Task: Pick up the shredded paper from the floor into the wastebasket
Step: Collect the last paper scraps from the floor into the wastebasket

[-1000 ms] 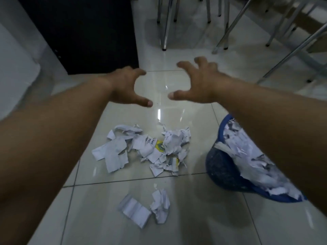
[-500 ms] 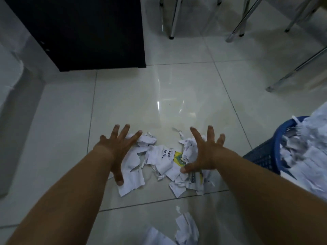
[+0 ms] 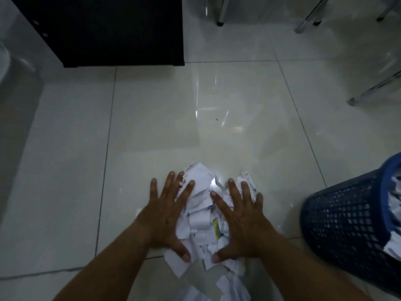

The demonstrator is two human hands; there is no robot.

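My left hand and right hand, fingers spread and straight, press on either side of the shredded paper heaped between them on the floor — nothing lifted yet. The wastebasket on my right already holds scraps; this heap and the loose pieces nearer me remain.

Glossy tiled floor carries the shredded paper; right of it the blue wastebasket, behind it a black cabinet.

Likely an office (or classroom): glossy tiled floor, black cabinet, chrome chair legs, blue mesh wastebasket.
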